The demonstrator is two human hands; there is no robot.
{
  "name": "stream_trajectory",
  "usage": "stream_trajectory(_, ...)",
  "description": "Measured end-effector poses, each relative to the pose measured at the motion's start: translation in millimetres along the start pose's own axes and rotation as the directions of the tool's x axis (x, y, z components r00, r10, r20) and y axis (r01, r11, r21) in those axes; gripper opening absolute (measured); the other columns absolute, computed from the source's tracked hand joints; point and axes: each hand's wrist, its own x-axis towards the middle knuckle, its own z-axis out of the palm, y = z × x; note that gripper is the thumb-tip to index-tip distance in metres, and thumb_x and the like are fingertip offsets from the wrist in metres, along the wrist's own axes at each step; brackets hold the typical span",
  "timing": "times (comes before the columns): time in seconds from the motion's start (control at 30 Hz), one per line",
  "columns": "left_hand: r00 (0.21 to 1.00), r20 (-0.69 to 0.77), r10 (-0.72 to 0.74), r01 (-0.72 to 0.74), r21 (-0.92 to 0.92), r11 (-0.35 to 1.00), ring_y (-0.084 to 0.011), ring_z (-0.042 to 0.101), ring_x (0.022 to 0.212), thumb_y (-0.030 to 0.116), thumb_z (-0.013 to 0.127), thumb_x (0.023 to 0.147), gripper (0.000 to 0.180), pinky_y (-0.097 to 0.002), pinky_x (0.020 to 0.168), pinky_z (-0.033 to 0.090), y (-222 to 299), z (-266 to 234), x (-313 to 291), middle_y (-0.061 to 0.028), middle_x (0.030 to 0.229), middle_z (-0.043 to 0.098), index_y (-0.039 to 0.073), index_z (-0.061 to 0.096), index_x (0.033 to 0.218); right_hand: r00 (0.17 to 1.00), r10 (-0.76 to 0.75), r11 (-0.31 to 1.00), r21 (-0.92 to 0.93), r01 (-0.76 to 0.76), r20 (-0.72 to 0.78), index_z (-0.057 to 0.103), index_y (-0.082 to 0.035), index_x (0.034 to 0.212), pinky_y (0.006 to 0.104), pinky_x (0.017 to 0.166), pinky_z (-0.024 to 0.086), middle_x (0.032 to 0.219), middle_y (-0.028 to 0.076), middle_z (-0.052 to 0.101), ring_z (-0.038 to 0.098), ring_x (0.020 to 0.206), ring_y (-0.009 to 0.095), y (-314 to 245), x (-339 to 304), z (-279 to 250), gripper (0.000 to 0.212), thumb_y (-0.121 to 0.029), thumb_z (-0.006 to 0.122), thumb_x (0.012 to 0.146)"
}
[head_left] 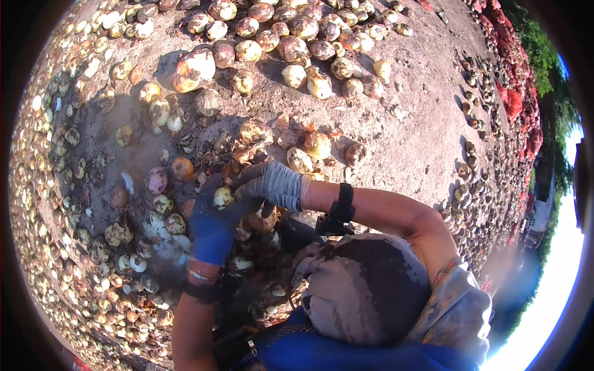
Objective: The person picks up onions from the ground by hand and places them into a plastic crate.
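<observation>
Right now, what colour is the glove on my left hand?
The glove on your left hand is blue, partly darker, seen best in the head view.

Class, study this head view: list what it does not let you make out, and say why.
In the head view:
- Underside of the onion between the hands: hidden by the left hand.
- Fingertips of the right hand: lost in shadow beside the left hand.
- Upper end of the left forearm: cut off by the lower edge.
- Parts of the red heap: too small.

Red netting (pixel 513 104) lines the right side of the brown soil (pixel 411 139), green foliage (pixel 537 57) beyond it.
</observation>
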Motion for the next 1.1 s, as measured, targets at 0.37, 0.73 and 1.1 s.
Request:
stream_trajectory(0.37, 0.996, -0.065, -0.068, 0.071, 0.04, 0.997, -0.0193, 0.062, 0.111, 0.0, 0.078, 0.07, 0.057, -0.0346, 0.096, 0.051, -43.0, -35.1, 1.2, -0.009, 0.124, 0.066, 0.002, 0.064, 0.126, 0.449, -0.408, 0.395, -0.597, -0.698, -0.795, 0.059, -0.011, 0.131, 0.0428, 0.095, 0.052, 0.115, 0.017, 0.07, 0.066, 0.109, 0.036, 22.0, -70.3, -281.7, 0.044, -0.016, 0.062, 0.088)
stream_trajectory(0.73, 0.999, 0.022, -0.033, 0.034, -0.017, 0.999, -0.018, 0.063, 0.108, 0.001, 0.083, 0.068, 0.055, -0.0344, 0.094, 0.051, -57.0, -19.6, -3.8, -0.0073, 0.119, 0.068, 0.005, 0.068, 0.121, 0.33, -0.062, 0.983, -0.114, -0.141, -0.942, 0.058, -0.004, 0.128, 0.0475, 0.08, 0.06, 0.114, 0.012, 0.069, 0.068, 0.096, 0.027, 46.6, -80.8, -261.2, 0.055, -0.021, 0.077, 0.08)
stream_trajectory(1.1, 0.946, 0.264, -0.19, 0.29, -0.417, 0.861, -0.0155, 0.062, 0.105, 0.003, 0.073, 0.075, 0.044, -0.0295, 0.094, 0.05, -20.9, -30.6, 1.6, -0.009, 0.114, 0.07, 0.003, 0.069, 0.119, 0.862, 0.01, 0.527, 0.735, 0.427, -0.507, 0.06, -0.006, 0.12, 0.0536, 0.089, 0.054, 0.113, 0.014, 0.066, 0.063, 0.107, 0.033, 65.6, -90.3, -158.0, 0.047, -0.039, 0.071, 0.09)
